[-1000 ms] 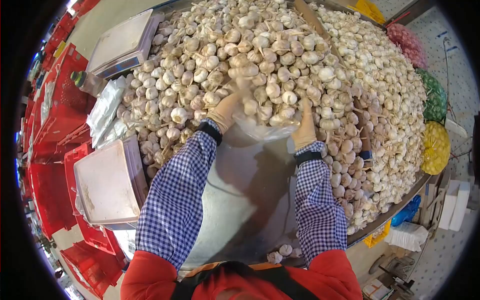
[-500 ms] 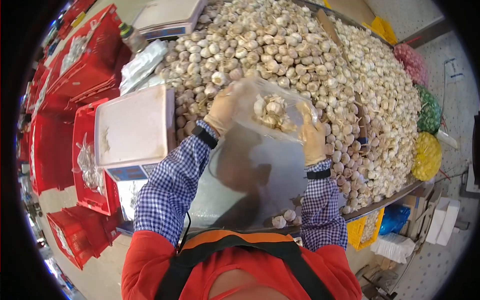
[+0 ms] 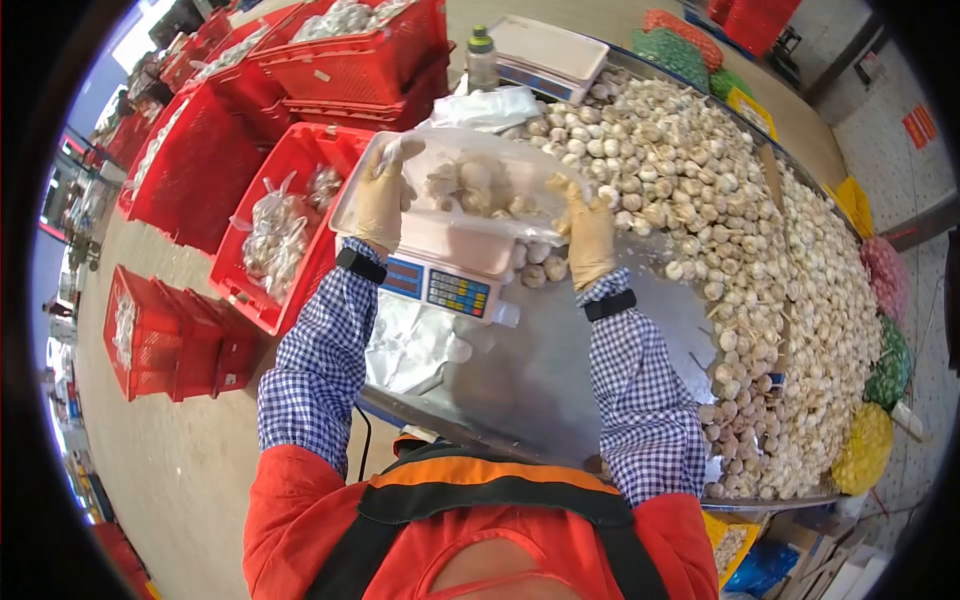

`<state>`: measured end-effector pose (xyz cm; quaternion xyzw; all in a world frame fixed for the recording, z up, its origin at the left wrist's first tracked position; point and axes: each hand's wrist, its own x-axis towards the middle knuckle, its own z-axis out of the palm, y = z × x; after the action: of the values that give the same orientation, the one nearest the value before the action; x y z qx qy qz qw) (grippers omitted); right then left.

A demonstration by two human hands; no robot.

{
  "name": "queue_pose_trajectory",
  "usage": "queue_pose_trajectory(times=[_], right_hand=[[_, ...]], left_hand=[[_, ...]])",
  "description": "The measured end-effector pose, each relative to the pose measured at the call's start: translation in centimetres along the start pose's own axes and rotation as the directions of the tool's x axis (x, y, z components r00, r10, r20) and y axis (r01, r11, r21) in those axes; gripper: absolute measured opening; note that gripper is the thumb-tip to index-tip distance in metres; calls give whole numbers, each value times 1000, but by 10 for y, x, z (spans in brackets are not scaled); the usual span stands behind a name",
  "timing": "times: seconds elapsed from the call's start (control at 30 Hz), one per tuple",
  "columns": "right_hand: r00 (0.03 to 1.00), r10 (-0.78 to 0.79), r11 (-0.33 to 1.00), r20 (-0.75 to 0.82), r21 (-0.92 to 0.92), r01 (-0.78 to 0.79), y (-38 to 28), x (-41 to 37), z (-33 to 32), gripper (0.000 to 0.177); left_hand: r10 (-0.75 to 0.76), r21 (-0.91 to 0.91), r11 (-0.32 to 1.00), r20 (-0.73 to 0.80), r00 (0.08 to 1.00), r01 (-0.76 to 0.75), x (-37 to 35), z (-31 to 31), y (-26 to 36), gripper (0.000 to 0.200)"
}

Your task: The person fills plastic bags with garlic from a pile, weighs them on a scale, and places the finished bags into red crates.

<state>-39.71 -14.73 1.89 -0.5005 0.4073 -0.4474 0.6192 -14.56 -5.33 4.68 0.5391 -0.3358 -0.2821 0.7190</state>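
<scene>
A clear plastic bag (image 3: pixel 480 185) with several garlic bulbs inside is stretched between my gloved hands, over the weighing scale (image 3: pixel 460 248). My left hand (image 3: pixel 382 195) grips the bag's left end, with fingers closed. On the right, my right hand (image 3: pixel 585 225) pinches the other end of the bag. The scale's blue display and keypad face me, below the bag. Loose garlic bulbs (image 3: pixel 538 268) lie on the metal table (image 3: pixel 540 370) just right of the scale.
A red crate (image 3: pixel 232 262) of bagged garlic stands left of the scale, with more red crates (image 3: pixel 185 165) beyond. A large garlic heap (image 3: pixel 740 190) covers the table's right side. Behind are a second scale (image 3: pixel 550 50), a bottle (image 3: pixel 482 62) and plastic bags (image 3: pixel 485 108).
The view has turned left. Both hands have carried the bag of garlic from above the metal table leftward to above the scale.
</scene>
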Motion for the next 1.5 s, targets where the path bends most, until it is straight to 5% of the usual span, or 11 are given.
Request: queue_pose_trajectory(times=[0.17, 0.2, 0.33, 0.4, 0.5, 0.8, 0.87, 0.97, 1.17, 1.27, 1.5], right_hand=[[984, -122, 949, 132, -274, 154, 18, -15, 15, 42], [998, 1, 970, 66, -241, 15, 21, -14, 4, 52], [991, -130, 836, -9, -538, 105, 95, 11, -43, 36], [992, -63, 216, 105, -969, 117, 117, -4, -42, 48], [987, -139, 179, 78, -978, 103, 131, -18, -29, 61], [998, -27, 178, 63, -982, 66, 129, -70, -64, 48], [982, -182, 849, -44, -512, 134, 134, -62, -75, 42], [919, -354, 800, -173, -565, 201, 37, -75, -10, 46], [778, -534, 417, 332, -697, 583, -42, -68, 108, 45], [846, -251, 216, 471, -825, 523, -37, -44, 144, 51], [895, -340, 521, 288, -735, 435, -41, -66, 112, 45]], left_hand=[[-244, 160, 956, -43, 969, 248, -7, -75, -31, 25], [-254, 166, 953, -17, 967, 253, -9, -79, -23, 31], [-244, 185, 956, 83, 966, 226, -10, -91, -16, 37], [-239, 224, 951, 91, 967, 214, -2, -100, -27, 44], [-263, 241, 941, 82, 961, 237, 0, -97, -18, 50], [-221, 317, 931, 89, 971, 183, -9, -119, 14, 43], [-240, 284, 935, 64, 969, 212, -8, -127, 20, 42], [-236, 217, 952, 76, 969, 215, -10, -137, 24, 42], [-178, 272, 953, 137, 974, 136, -7, -128, 24, 51], [-166, 212, 969, 163, 973, 130, -10, -116, 24, 52], [-93, 330, 943, 124, 988, 48, -16, -124, 25, 55]])
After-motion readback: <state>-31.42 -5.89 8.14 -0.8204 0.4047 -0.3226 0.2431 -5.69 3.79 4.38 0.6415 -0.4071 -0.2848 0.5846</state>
